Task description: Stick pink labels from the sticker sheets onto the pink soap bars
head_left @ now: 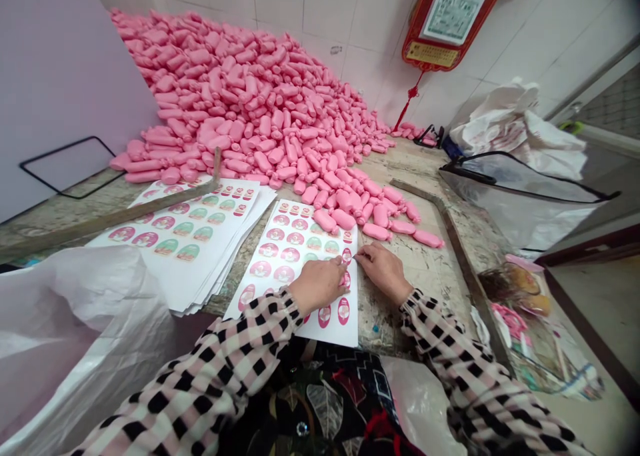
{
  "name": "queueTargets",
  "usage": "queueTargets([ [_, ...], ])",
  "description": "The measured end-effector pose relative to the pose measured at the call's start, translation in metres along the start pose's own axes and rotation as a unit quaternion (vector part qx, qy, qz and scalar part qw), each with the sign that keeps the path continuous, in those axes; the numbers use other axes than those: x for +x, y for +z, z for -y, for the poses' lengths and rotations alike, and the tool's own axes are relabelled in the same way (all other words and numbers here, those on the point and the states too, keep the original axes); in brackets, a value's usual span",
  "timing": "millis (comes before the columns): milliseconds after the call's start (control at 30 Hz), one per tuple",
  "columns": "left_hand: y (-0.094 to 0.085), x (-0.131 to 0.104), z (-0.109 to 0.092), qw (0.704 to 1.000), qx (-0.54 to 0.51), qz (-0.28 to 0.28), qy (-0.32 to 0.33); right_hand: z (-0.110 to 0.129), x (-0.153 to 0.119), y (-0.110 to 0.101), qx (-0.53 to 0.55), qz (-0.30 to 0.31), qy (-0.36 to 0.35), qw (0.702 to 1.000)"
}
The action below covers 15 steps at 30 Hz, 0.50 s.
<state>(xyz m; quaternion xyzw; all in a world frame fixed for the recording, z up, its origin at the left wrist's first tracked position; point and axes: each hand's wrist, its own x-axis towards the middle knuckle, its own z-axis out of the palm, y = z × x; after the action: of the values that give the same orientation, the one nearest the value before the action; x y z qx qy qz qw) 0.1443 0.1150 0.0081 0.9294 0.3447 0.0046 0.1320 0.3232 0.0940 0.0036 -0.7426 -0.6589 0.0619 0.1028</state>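
Observation:
My left hand (321, 283) lies on a white sheet of stickers (295, 296), its fingers stretched over the right-hand column beside a pink oval sticker (347, 256). Just past the sheet's right edge, my right hand (384, 268) has its thumb and index finger pinched together. What sits between those fingertips is too small to make out. The sheet bears pink and green rounded stickers with pink ovals along the bottom and right side. Loose pink bottle-shaped pieces (377, 232) lie just beyond my hands, some touching the sheet's top corner.
A large heap of pink pieces (240, 89) fills the back. A stack of sticker sheets (180, 276) lies left under a wooden strip (165, 205). White plastic bags (100, 323) stand at the front left. A wooden edging (453, 236) borders the table's right side. A calendar (455, 16) hangs behind.

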Motion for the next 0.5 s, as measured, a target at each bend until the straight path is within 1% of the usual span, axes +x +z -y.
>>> queueTargets([
  [133, 0.0011, 0.0004, 0.0004, 1.000, 0.003, -0.003, 0.004, -0.0007, -0.0020, 0.0024, 0.001, -0.016, 0.004, 1.000],
  [300, 0.0012, -0.0005, 0.0005, 1.000, 0.006, -0.006, 0.006, -0.0018, -0.0031, 0.0039, 0.017, -0.012, -0.007, 1.000],
  [500, 0.0021, -0.0006, 0.0009, 1.000, 0.006, -0.005, 0.009, -0.0022, -0.0020, 0.0060, 0.034, -0.024, 0.011, 0.999],
])
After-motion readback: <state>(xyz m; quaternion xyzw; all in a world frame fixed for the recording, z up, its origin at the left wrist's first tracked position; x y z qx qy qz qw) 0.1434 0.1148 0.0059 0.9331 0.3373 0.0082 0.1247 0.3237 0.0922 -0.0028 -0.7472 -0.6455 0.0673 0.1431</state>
